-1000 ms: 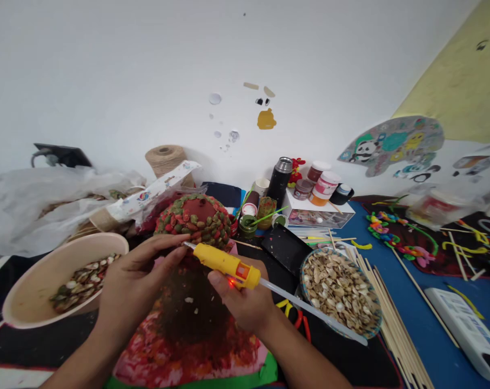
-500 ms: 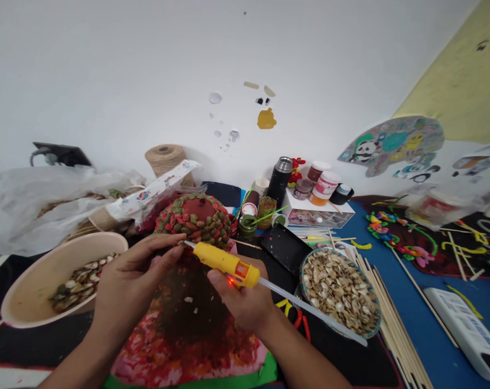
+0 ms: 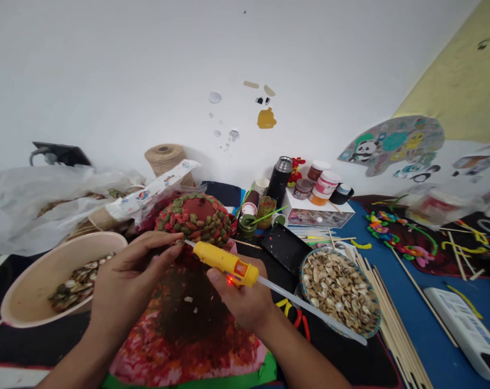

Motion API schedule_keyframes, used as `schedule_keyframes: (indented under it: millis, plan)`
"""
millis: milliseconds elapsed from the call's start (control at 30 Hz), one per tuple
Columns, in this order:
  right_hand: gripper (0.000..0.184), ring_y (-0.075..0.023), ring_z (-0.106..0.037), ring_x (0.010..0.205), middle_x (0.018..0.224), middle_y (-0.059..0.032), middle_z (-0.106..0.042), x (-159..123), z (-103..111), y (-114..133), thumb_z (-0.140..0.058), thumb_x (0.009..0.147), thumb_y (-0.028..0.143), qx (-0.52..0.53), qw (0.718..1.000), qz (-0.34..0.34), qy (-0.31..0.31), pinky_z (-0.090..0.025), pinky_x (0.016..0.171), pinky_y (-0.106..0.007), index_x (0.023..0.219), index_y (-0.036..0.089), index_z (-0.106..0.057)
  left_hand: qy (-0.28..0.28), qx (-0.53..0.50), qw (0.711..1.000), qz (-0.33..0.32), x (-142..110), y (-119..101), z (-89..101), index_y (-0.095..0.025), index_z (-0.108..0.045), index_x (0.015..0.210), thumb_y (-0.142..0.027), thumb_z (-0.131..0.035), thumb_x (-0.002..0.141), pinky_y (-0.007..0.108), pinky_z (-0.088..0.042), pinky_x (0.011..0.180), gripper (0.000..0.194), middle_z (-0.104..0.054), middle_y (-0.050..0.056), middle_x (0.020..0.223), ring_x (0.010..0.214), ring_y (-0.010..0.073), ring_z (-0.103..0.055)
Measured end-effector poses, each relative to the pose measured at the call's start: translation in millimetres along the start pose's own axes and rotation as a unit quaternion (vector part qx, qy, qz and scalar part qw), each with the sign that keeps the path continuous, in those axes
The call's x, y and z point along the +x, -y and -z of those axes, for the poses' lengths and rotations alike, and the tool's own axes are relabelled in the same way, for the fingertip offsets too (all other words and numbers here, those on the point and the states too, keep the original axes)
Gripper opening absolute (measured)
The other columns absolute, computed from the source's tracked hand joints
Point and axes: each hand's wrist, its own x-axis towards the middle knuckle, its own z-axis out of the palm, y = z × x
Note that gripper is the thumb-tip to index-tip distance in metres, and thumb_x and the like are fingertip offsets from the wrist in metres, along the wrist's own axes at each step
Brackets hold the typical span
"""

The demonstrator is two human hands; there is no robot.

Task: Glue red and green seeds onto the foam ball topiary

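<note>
In my right hand [image 3: 248, 294] is a yellow hot glue gun [image 3: 222, 261], its red light lit and a long clear glue stick [image 3: 313, 310] trailing from its back. My left hand [image 3: 133, 270] pinches a small shell [image 3: 180, 243] between thumb and fingers, right at the gun's metal nozzle. Just behind them stands a rounded brown pot-like form [image 3: 194, 219], its sides covered in red and green painted shells. Beneath both hands lies a paint-smeared red and pink sheet [image 3: 159, 351] with a dark middle and a couple of pale bits on it.
To the left is a cream basin [image 3: 21, 294] with painted shells. A woven basket [image 3: 303, 275] of plain shells sits right, beside wooden sticks [image 3: 390, 319]. Pliers [image 3: 303, 324] lie under the glue stick. Paint jars [image 3: 248, 227], a black tray [image 3: 283, 248] and a thermos [image 3: 280, 181] stand behind.
My left hand has shifted very slightly left with the shell, leaving it just off the nozzle tip. The glue gun stays almost still. Part of another person's hand appears at the right edge.
</note>
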Motion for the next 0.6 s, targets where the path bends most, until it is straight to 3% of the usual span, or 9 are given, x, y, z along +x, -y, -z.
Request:
schedule_keyframes:
  millis: [267,433,600]
  plan:
    - [0.036,-0.0235,-0.077,0.075,0.078,-0.0037,-0.078,-0.4,-0.3,-1.3,-0.067,0.116,0.052,-0.007,1.0,-0.005,0.005,-0.06,0.064,-0.028,0.101,0.026,-0.087,-0.006,-0.001,1.0,-0.005,1.0,-1.7,0.7,-0.033,-0.093,0.1,-0.059,-0.09,0.089,0.037,-0.07,0.098,0.028,-0.092,0.002,0.105,0.1,0.0263,-0.086]
    - [0.033,-0.0242,-0.082,0.082,0.09,-0.0054,-0.085,-0.3,-1.9,-4.0,-0.069,0.115,0.051,-0.036,0.999,0.01,0.016,-0.064,0.078,-0.031,0.105,0.026,-0.087,-0.005,-0.009,0.999,-0.035,4.8,-4.3,0.3,-0.033,-0.092,0.096,-0.059,-0.089,0.091,0.034,-0.069,0.088,0.026,-0.09,0.001,0.099,0.093,0.0246,-0.084]
    - [0.037,-0.0227,-0.079,0.075,0.081,-0.0045,-0.083,1.7,-1.5,-0.9,-0.069,0.114,0.05,-0.063,0.997,0.025,0.022,-0.061,0.074,-0.03,0.092,0.025,-0.083,0.001,-0.023,0.999,-0.028,2.3,-4.6,2.6,-0.034,-0.092,0.1,-0.05,-0.091,0.092,0.032,-0.065,0.089,0.019,-0.088,-0.001,0.102,0.096,0.0235,-0.081]
